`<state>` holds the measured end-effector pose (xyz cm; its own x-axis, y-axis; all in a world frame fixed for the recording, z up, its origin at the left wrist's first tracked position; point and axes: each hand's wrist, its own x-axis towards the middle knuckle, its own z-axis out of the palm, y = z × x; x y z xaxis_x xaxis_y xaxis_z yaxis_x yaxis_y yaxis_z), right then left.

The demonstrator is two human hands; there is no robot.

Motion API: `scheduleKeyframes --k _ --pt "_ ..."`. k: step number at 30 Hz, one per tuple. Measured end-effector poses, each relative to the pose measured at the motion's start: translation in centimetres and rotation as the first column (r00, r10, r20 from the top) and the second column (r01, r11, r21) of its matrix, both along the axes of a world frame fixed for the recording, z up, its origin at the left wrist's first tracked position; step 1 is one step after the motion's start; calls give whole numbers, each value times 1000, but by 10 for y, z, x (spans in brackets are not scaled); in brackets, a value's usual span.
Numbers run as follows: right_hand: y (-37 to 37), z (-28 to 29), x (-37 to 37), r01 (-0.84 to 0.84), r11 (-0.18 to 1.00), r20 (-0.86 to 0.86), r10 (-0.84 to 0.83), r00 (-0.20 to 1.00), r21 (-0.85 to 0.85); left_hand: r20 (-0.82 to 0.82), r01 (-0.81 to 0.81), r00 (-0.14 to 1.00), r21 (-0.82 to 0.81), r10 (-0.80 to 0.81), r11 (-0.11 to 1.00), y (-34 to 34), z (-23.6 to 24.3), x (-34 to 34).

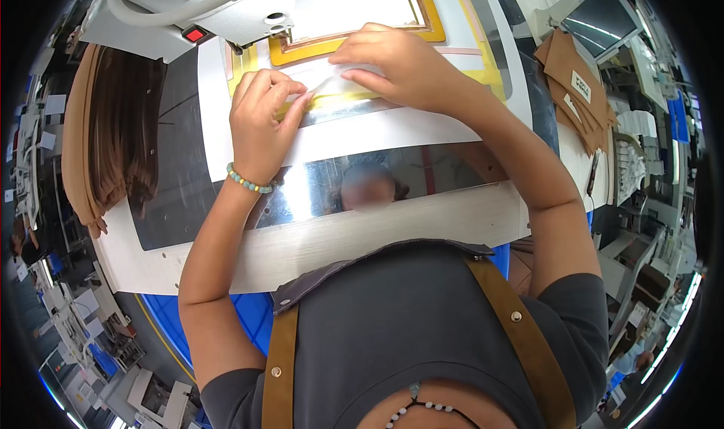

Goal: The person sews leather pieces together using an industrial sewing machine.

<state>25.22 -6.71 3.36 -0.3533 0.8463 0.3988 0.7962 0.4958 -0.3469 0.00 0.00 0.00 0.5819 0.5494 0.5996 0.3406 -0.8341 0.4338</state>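
My left hand [264,116], with a beaded bracelet at its wrist, pinches a thin whitish strip [326,88] between thumb and fingertips. The fingers of my right hand [400,65] curl in at the strip's other end, thumb below. Whether it is tape or film I cannot make out. Both hands are over a flat white template [490,61] with yellow taped edges. Within it lies a yellow frame [431,23] around a white panel [354,10]. A white sheet [400,131] shows under the template's near edge.
A sewing machine head [245,14] overhangs the far left. Brown pieces hang in a stack [105,127] at the left; more brown pieces [577,82] lie at the right below a screen [599,18]. A shiny metal plate [317,191] runs along the table's near side [392,221].
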Motion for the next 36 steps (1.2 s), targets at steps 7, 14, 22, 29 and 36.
scheduleKeyframes --k 7,14,22,29,36 --pt "8 1 -5 -57 990 -112 43 993 -128 -2 47 999 -54 -47 997 -4 7 -5" --pt "10 29 15 14 968 -185 -62 981 -250 -298 109 950 49 -90 993 -1 0 -31" --pt "59 36 50 -51 985 -197 17 980 -165 -352 71 932 -49 -84 996 -51 -8 -45" --pt "50 4 6 72 830 -57 -124 991 -553 -370 -122 924 -53 94 991 -46 -19 -55" --pt "43 1 -14 104 845 -73 -166 983 -524 -492 -80 869 -52 44 995 -39 -31 -40"
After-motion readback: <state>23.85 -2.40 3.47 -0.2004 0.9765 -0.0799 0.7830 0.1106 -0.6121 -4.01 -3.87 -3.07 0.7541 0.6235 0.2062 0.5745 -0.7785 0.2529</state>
